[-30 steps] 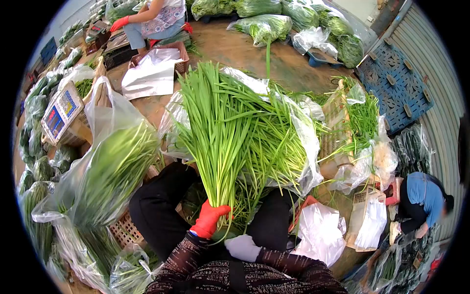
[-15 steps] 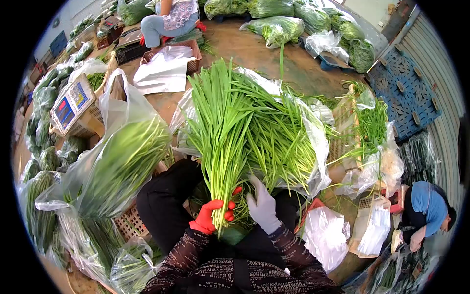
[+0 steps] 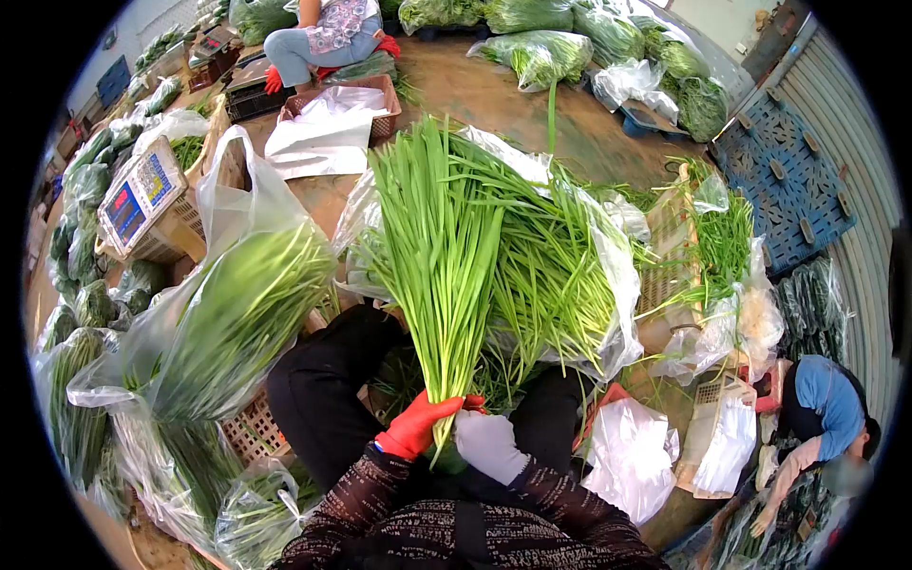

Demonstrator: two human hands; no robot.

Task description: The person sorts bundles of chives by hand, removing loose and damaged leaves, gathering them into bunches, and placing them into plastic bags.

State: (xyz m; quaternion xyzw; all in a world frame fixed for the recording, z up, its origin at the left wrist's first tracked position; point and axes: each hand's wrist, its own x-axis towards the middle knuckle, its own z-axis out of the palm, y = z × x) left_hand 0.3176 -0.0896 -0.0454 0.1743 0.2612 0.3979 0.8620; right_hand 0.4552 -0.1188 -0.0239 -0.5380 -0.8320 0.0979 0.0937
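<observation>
My left hand point(image 3: 420, 424), in a red glove, is wrapped round the lower stems of a bunch of garlic chives point(image 3: 445, 285). The long green leaves fan upward and away from me, and the pale stem ends stick out below my fingers. My right hand point(image 3: 491, 445), in a grey glove, is closed against the right side of the stems and meets the red fingertips. What its curled fingers hold is hidden. Just beyond, more loose garlic chives point(image 3: 560, 275) lie on an opened clear plastic bag point(image 3: 625, 323).
A filled plastic bag of chives point(image 3: 247, 323) stands at left, near a digital scale point(image 3: 142, 204). White plastic bags point(image 3: 632, 456) lie at right beside a basket point(image 3: 712, 437). One person point(image 3: 328, 43) sits at the back; another point(image 3: 826, 408) bends at far right.
My right hand has moved left and closed at the stem ends, where it was apart with fingers spread. The bunch has shifted slightly right. The person at far right has reached an arm down.
</observation>
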